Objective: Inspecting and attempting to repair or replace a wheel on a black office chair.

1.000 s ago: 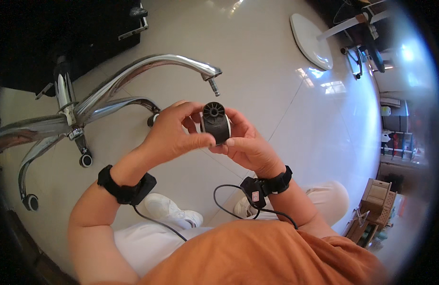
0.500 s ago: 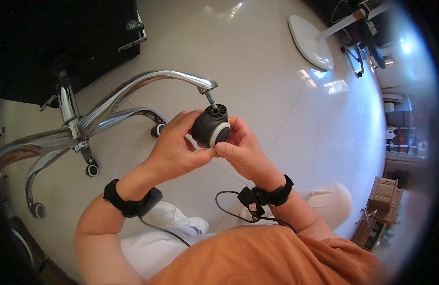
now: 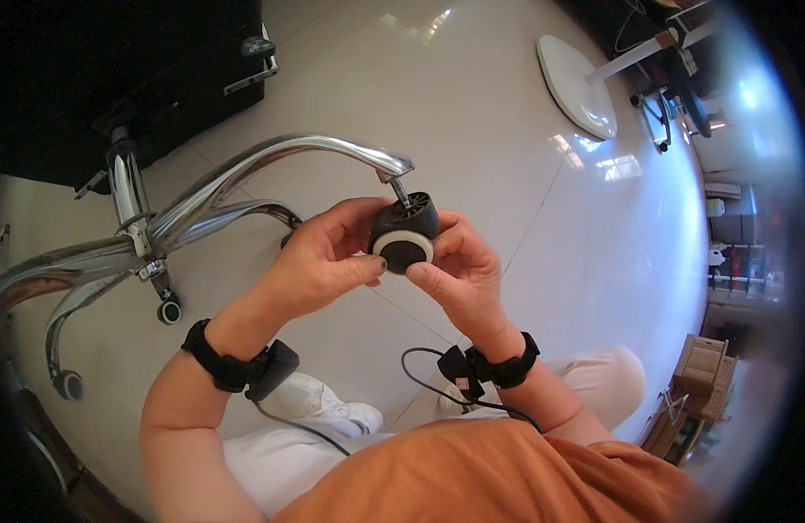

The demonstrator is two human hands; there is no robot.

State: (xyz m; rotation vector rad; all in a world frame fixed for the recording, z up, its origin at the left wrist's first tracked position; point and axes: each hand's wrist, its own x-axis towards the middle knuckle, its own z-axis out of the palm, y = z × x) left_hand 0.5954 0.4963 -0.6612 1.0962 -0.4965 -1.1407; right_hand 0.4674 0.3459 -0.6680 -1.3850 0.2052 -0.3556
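Between my two hands is a black caster wheel with a pale ring around its face. My left hand grips it from the left, thumb on the lower edge. From the other side, my right hand holds it, thumb near the bottom of the wheel face. A metal stem joins the caster's ribbed top to the tip of a chrome chair leg; how deep it sits cannot be made out. That leg belongs to a chrome chair base with several curved legs.
The black chair seat fills the upper left. Another caster hangs under the base, and one more sits at lower left. A white round pedestal base stands on the glossy tiled floor. A wooden cabinet is at far right.
The caster has turned so its round face points more toward me. Both hands, the caster and the leg tip appear slightly further right, and my fingers have shifted their hold.
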